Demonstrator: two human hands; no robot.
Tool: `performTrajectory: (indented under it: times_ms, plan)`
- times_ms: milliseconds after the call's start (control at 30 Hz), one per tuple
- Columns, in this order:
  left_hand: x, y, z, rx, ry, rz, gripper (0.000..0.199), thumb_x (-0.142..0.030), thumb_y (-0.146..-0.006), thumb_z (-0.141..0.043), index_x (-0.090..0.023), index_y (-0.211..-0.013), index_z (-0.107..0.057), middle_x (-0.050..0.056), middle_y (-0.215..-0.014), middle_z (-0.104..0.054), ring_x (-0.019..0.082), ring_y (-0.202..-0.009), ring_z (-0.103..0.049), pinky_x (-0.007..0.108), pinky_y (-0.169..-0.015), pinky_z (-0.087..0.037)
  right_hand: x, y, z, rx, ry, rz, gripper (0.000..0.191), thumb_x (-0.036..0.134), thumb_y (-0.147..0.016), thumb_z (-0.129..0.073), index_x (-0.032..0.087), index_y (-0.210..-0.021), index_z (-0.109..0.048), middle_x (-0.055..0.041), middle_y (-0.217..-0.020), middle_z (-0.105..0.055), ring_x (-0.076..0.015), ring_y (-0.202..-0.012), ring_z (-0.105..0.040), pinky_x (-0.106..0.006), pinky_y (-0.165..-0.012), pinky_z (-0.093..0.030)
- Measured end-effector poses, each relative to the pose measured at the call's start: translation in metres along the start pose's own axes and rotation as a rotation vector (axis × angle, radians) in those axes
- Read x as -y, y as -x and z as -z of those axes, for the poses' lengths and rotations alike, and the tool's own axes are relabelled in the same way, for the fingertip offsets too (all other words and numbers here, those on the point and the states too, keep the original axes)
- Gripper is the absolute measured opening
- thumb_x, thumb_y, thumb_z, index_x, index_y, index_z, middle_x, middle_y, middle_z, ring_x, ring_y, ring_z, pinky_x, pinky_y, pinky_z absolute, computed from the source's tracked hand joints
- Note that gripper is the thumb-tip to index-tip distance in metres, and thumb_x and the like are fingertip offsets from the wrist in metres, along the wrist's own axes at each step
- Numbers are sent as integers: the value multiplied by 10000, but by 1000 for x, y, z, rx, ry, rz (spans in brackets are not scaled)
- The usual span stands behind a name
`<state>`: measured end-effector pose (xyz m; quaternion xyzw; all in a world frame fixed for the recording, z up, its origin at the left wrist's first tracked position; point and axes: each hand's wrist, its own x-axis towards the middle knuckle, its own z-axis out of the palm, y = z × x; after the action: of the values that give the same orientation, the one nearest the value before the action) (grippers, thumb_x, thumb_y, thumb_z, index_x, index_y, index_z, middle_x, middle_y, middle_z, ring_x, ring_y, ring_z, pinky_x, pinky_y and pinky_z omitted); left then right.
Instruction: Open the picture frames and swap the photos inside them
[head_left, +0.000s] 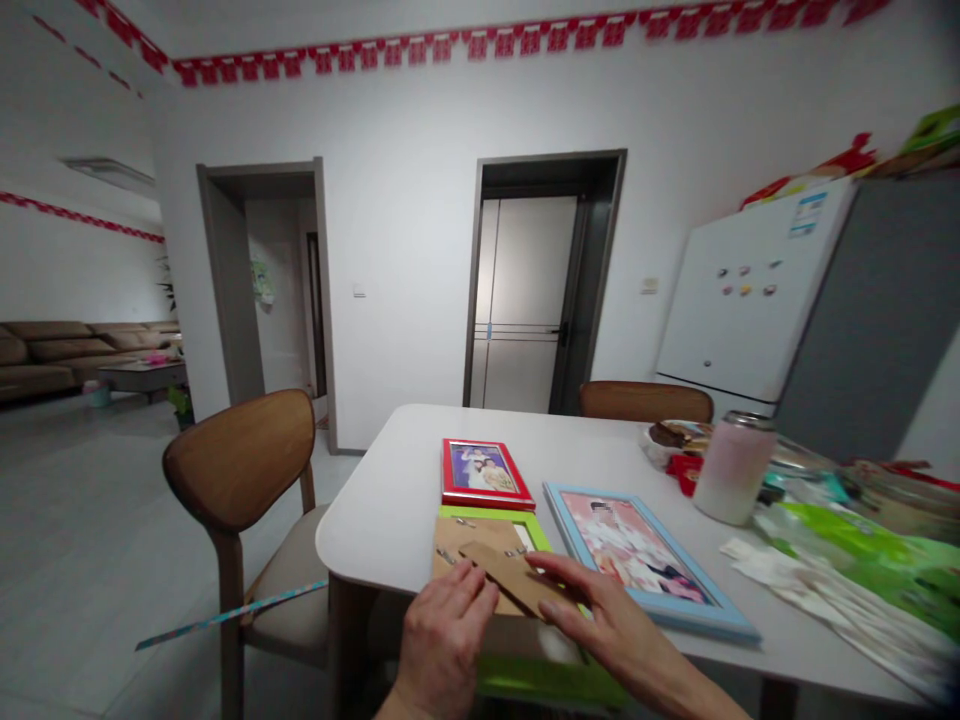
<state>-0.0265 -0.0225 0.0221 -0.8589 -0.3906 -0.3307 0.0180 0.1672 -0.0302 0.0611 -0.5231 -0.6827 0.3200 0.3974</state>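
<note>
A brown backing board [450,540] with small metal clips and a slanting stand leg [499,578] lies near the front edge of the white table. Part of a lime-green picture frame [525,520] shows from under it. My left hand [446,630] has its fingers curled together on the board's lower left. Around the lower right of the stand leg, my right hand [600,610] has its thumb and fingers closed. Another lime-green edge [551,682] shows below the hands, partly hidden. A red picture frame [484,472] lies just beyond, and a blue one [637,560] to the right.
On the table's [405,450] right stand a pink-and-white bottle [735,468], a green packet [847,535] and white cloth gloves [825,595]. One wooden chair [247,470] stands at the left with a patterned strip [232,612] across it, another chair [645,402] behind the table.
</note>
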Motion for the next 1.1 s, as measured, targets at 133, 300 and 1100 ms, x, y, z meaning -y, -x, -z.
performTrajectory:
  times_ms: [133,300,1100]
  plan:
    - [-17,-4,-21,128,52,14,339,-169,-808,-427,-258,-1129,-492,36,-1161,-522,217,-1105,-436,362,-925,-367,-16,9,7,16,84,-45,426,263,-546,-626,188,-965,-611,-87,-1033,-607,-242,-940,-530,-363,-869,-371]
    - [-19,-6,-30,248,70,80,357,-143,-791,-425,-231,-1131,-491,47,-1190,-496,202,-1112,-428,336,-952,-339,-36,6,0,0,225,41,428,227,-521,-618,194,-948,-619,-91,-1035,-595,-246,-952,-514,-359,-879,-350]
    - [8,5,-4,357,216,189,438,-309,-575,-664,-174,-970,-532,103,-1190,-483,223,-1147,-371,432,-1008,-144,-62,-31,-9,-31,680,120,302,246,-760,-359,176,-913,-611,-89,-938,-526,-191,-894,-477,-300,-794,-351]
